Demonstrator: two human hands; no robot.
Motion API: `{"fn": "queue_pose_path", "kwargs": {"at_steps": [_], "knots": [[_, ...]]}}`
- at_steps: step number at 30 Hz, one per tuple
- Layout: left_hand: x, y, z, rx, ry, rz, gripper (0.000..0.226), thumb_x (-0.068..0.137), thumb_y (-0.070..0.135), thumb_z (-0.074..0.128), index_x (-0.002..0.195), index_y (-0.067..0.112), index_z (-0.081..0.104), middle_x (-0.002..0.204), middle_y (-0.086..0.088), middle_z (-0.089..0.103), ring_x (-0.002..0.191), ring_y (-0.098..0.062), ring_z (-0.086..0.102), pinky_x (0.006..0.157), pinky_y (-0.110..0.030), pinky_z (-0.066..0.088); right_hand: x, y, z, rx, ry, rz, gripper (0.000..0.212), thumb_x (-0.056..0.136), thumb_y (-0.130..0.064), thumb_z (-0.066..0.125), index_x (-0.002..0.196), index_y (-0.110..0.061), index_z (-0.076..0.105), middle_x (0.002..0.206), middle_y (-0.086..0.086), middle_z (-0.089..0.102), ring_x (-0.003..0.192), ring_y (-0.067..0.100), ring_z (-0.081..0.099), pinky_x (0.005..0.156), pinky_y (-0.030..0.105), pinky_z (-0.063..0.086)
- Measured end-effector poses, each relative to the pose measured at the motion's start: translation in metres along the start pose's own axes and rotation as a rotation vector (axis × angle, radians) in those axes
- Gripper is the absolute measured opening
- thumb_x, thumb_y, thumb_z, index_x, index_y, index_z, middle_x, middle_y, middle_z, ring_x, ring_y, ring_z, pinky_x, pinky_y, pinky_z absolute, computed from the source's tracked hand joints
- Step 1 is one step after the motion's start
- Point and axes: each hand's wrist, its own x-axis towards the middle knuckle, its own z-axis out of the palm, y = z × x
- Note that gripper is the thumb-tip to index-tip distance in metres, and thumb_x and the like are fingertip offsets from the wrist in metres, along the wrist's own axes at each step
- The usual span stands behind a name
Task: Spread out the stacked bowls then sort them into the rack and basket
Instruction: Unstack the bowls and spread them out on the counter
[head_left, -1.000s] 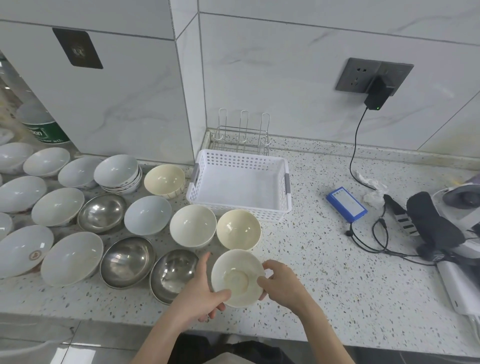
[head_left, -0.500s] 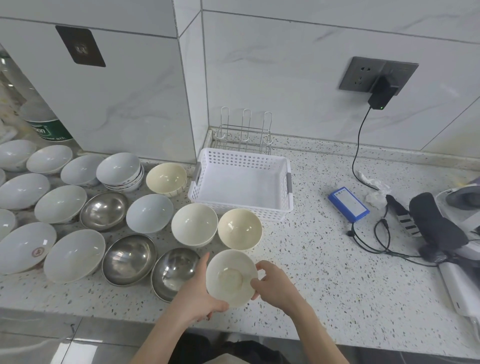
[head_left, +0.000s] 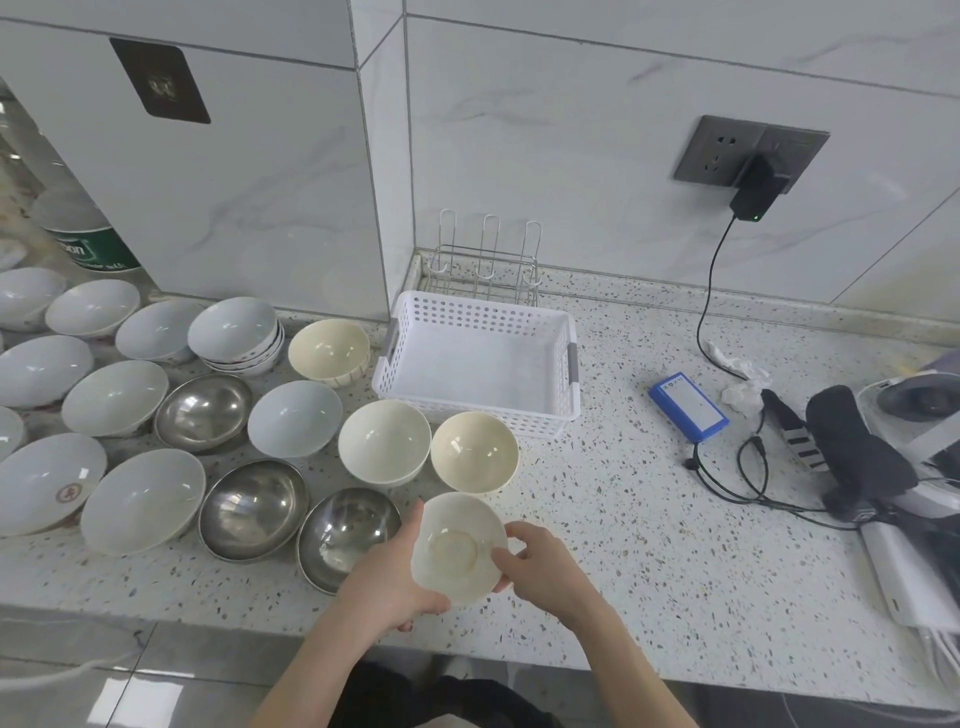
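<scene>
Left hand: the left hand (head_left: 387, 577) cups the cream bowl (head_left: 458, 548) from its left side, thumb up along the rim, fingers curled beneath.
Right hand: the right hand (head_left: 540, 564) pinches the bowl's right rim, fingers on the edge.
Held bowl: tilted toward the camera, just above the near edge of the surface (head_left: 649, 545), in front of two cream bowls standing upright.
Handling: looks rigid and glazed, so probably slick and breakable; a grip with thumb over the rim and fingers under the wall seems safest.
Other bowls: spread singly to the left, white ones and steel bowls (head_left: 254, 509); one small stack (head_left: 239, 338) is left near the wall.
Targets: the white basket (head_left: 478, 319) holds nothing; the wire rack (head_left: 485, 254) stands just behind it, bare.
Writing: a green-banded tub (head_left: 85, 236) far left carries lettering too cut off to read; one white bowl shows a red emblem (head_left: 68, 492), illegible.
</scene>
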Motion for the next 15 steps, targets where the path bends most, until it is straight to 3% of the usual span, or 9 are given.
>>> {"fn": "queue_pose_path", "kwargs": {"at_steps": [2, 6, 9, 10, 13, 15], "knots": [[0.000, 0.000, 0.000, 0.028, -0.004, -0.026, 0.120, 0.074, 0.025, 0.080, 0.154, 0.041, -0.008, 0.134, 0.000, 0.051, 0.055, -0.009, 0.054, 0.045, -0.016, 0.044, 0.000, 0.001, 0.001, 0.010, 0.008, 0.011, 0.026, 0.092, -0.030, 0.052, 0.117, -0.030, 0.060, 0.075, 0.001, 0.075, 0.044, 0.000, 0.050, 0.049, 0.018, 0.046], [-0.002, -0.001, -0.001, 0.061, 0.000, -0.023, 0.121, 0.074, 0.031, 0.079, 0.154, 0.041, -0.010, 0.134, 0.000, 0.053, 0.057, -0.008, 0.057, 0.046, -0.017, 0.046, -0.003, 0.000, 0.002, 0.028, 0.013, 0.041, 0.030, 0.093, -0.035, 0.052, 0.121, -0.031, 0.058, 0.075, 0.000, 0.075, 0.045, 0.000, 0.050, 0.051, 0.018, 0.047], [-0.003, 0.000, -0.003, 0.117, 0.002, -0.014, 0.123, 0.072, 0.036, 0.080, 0.154, 0.038, -0.013, 0.136, -0.002, 0.055, 0.084, -0.015, 0.067, 0.074, -0.030, 0.059, -0.005, -0.001, 0.004, 0.038, 0.024, 0.073, 0.033, 0.093, -0.039, 0.052, 0.124, -0.031, 0.055, 0.077, -0.002, 0.075, 0.062, 0.006, 0.060, 0.056, 0.022, 0.050], [-0.003, 0.000, -0.003, 0.119, 0.001, -0.007, 0.123, 0.072, 0.036, 0.079, 0.154, 0.038, -0.013, 0.134, -0.002, 0.056, 0.084, -0.015, 0.069, 0.080, -0.033, 0.059, -0.006, -0.001, 0.005, 0.029, 0.039, 0.085, 0.033, 0.093, -0.041, 0.052, 0.124, -0.030, 0.054, 0.078, -0.003, 0.075, 0.066, 0.009, 0.061, 0.057, 0.023, 0.050], [-0.006, -0.003, -0.006, 0.094, 0.002, 0.043, 0.119, 0.075, 0.033, 0.076, 0.154, 0.038, -0.013, 0.123, 0.001, 0.061, 0.079, -0.011, 0.069, 0.079, -0.034, 0.059, -0.007, 0.000, 0.011, -0.007, 0.113, 0.110, 0.037, 0.094, -0.043, 0.051, 0.124, -0.024, 0.056, 0.075, -0.004, 0.074, 0.059, 0.005, 0.057, 0.056, 0.021, 0.047], [-0.007, -0.009, -0.012, 0.060, 0.011, 0.077, 0.114, 0.078, 0.035, 0.073, 0.154, 0.038, -0.011, 0.111, 0.005, 0.064, 0.076, -0.005, 0.067, 0.074, -0.028, 0.059, -0.007, 0.000, 0.015, -0.043, 0.159, 0.114, 0.038, 0.094, -0.043, 0.051, 0.124, -0.021, 0.058, 0.076, -0.004, 0.073, 0.057, 0.004, 0.056, 0.055, 0.020, 0.046]]}}
